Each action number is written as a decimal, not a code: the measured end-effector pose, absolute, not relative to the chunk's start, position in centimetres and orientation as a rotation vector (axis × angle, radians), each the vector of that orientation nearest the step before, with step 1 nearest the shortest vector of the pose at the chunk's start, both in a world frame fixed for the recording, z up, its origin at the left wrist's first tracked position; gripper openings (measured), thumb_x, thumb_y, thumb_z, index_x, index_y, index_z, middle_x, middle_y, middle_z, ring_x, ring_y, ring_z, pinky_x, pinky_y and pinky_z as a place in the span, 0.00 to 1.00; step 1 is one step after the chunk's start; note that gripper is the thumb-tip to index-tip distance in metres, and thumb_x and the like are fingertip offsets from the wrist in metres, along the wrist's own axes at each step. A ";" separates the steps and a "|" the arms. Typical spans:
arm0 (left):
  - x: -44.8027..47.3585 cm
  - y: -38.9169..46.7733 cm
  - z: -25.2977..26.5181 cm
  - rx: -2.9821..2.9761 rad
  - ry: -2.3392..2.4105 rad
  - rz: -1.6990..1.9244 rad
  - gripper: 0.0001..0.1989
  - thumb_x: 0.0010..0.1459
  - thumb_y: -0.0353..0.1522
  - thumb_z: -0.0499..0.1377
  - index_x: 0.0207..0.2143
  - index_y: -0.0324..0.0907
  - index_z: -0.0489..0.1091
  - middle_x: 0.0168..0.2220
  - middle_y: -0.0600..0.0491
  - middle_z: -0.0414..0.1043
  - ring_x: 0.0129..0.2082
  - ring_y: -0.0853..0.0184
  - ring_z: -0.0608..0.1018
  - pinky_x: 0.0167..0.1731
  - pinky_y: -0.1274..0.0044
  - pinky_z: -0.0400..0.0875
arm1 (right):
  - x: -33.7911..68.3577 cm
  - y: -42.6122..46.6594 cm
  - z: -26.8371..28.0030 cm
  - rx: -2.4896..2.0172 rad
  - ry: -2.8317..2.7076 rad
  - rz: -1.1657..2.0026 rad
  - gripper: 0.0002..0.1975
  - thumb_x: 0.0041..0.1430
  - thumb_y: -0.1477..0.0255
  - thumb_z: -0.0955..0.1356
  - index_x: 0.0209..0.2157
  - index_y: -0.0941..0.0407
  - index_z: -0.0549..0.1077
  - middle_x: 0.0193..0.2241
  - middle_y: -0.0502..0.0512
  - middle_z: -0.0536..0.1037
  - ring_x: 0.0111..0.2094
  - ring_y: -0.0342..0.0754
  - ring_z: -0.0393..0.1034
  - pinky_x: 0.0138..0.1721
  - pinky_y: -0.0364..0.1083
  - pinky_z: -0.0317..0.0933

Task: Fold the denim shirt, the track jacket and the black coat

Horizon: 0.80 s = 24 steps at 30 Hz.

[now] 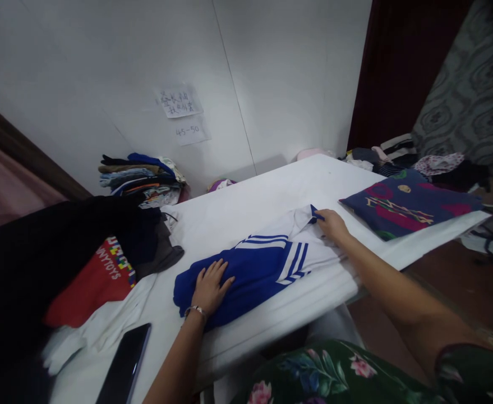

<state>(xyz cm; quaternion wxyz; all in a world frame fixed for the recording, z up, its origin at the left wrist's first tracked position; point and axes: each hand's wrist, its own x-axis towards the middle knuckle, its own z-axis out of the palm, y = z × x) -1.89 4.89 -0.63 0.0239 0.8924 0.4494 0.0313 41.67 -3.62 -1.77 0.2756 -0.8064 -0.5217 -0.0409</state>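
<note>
A blue and white shirt (pixel 250 275) with striped bands lies partly folded across the white table. My left hand (pixel 211 286) rests flat on its blue part, fingers spread, a bracelet at the wrist. At the shirt's white end, my right hand (pixel 330 224) pinches a dark blue edge, lifting it slightly; whether this is collar or cuff I cannot tell. The thumb and fingertips are closed on the cloth.
A phone (pixel 125 365) lies at the front left, near a red garment (pixel 92 283) in a dark clothes heap. Folded clothes (pixel 141 177) are stacked by the wall. A dark patterned garment (pixel 410 205) lies on the table's (pixel 271 191) right side.
</note>
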 end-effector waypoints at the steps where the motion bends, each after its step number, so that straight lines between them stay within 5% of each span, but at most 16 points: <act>1: -1.9 4.9 -0.6 2.758 1.394 0.090 0.27 0.62 0.45 0.49 0.59 0.44 0.60 0.63 0.48 0.56 0.63 0.60 0.58 0.61 0.61 0.48 | 41.6 -3.2 -2.0 -2.191 -1.400 -0.099 0.21 0.54 0.72 0.60 0.48 0.56 0.74 0.47 0.58 0.75 0.49 0.55 0.67 0.50 0.51 0.60; 8: -2.1 4.9 -0.8 2.775 1.384 0.105 0.27 0.61 0.45 0.50 0.59 0.44 0.60 0.62 0.48 0.56 0.63 0.59 0.58 0.61 0.60 0.49 | 42.1 -2.7 -3.3 -2.195 -1.397 -0.060 0.17 0.57 0.69 0.61 0.43 0.53 0.77 0.41 0.55 0.77 0.45 0.52 0.68 0.45 0.49 0.62; 18: -2.1 5.0 -0.8 2.757 1.384 0.114 0.27 0.61 0.45 0.49 0.59 0.43 0.60 0.62 0.48 0.56 0.63 0.59 0.58 0.61 0.60 0.48 | 42.9 -3.2 -3.4 -2.202 -1.424 -0.182 0.16 0.51 0.79 0.61 0.28 0.53 0.80 0.36 0.53 0.78 0.41 0.51 0.68 0.43 0.47 0.60; 24: -2.1 4.9 -0.8 2.754 1.371 0.167 0.26 0.61 0.45 0.50 0.58 0.44 0.61 0.62 0.48 0.58 0.62 0.58 0.59 0.61 0.60 0.48 | 43.2 -3.3 -3.7 -2.225 -1.431 -0.189 0.15 0.53 0.78 0.62 0.32 0.53 0.80 0.36 0.55 0.78 0.40 0.52 0.69 0.43 0.48 0.60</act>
